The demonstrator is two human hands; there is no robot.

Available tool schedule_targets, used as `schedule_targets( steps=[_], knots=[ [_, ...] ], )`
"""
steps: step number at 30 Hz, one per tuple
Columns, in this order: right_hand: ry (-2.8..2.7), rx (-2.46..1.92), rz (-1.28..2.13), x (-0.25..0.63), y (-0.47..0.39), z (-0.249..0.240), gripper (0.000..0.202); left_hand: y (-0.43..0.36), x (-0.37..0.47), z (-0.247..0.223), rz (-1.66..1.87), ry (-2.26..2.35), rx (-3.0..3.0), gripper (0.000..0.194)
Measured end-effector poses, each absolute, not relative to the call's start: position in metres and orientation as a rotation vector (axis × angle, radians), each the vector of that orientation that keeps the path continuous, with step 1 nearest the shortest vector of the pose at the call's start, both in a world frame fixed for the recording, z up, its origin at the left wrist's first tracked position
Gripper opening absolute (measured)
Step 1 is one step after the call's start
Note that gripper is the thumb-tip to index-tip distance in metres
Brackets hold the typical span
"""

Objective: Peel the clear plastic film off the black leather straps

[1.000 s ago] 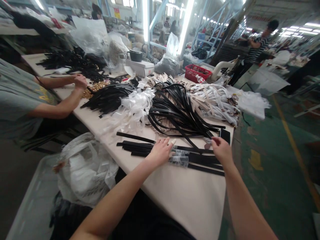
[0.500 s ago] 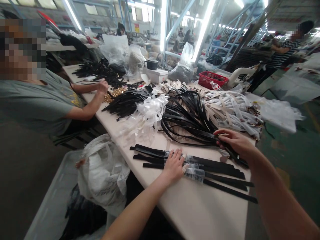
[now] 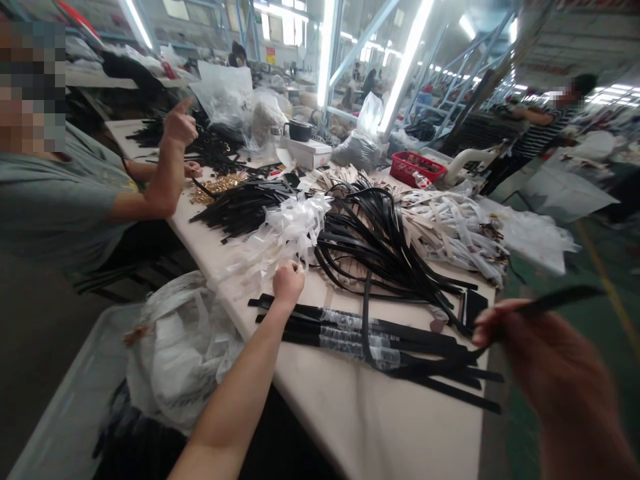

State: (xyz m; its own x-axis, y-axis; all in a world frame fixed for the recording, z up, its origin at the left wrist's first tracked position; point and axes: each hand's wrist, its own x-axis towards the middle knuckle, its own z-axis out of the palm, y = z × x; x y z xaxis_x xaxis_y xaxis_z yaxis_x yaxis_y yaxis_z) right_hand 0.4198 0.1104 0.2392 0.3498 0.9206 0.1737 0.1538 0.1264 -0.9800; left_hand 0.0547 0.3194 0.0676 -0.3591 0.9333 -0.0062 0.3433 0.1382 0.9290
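My right hand grips a long black strap, slightly blurred. One end sticks out to the right past my fingers, and the rest loops down and left over the table. Beneath that loop lie several flat black straps side by side, with clear plastic sleeves round their middles. My left hand is closed at the near edge of a heap of clear plastic pieces, its fingertips pinching a piece there. Behind the wrapped straps spreads a bundle of loose black straps.
Light-coloured straps lie at the back right, near a red basket. A co-worker sits at the left, by gold metal parts. A white sack stands beside the table's edge.
My left hand has left the wrapped straps and closed at the plastic heap. My right hand has drawn one black strap from the bundle towards me and right. The co-worker's hand has risen.
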Motion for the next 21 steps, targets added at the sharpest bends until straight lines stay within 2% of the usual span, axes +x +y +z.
schedule_targets(
  steps=[2, 5, 9, 14, 21],
  knots=[
    [-1.116, -1.407, 1.052, 0.372, 0.126, 0.210, 0.027, 0.304, 0.063, 0.063, 1.237, 1.692, 1.181, 0.007],
    [-1.088, -1.483, 1.282, 0.314, 0.146, 0.167, 0.036, 0.259, 0.083, 0.055, 1.260, 1.520, 1.078, 0.017],
    [-1.131, -1.602, 1.312, 0.262, 0.172, 0.123, 0.046, 0.198, 0.105, 0.050, 1.279, 1.318, 0.881, 0.025],
    [-1.173, -1.599, 1.330, 0.229, 0.191, 0.090, 0.031, 0.159, 0.110, 0.045, 1.215, 1.186, 0.757, 0.033],
    [-1.057, -1.542, 1.328, 0.226, 0.181, 0.081, 0.028, 0.142, 0.096, 0.047, 1.148, 1.208, 0.771, 0.077]
  ],
)
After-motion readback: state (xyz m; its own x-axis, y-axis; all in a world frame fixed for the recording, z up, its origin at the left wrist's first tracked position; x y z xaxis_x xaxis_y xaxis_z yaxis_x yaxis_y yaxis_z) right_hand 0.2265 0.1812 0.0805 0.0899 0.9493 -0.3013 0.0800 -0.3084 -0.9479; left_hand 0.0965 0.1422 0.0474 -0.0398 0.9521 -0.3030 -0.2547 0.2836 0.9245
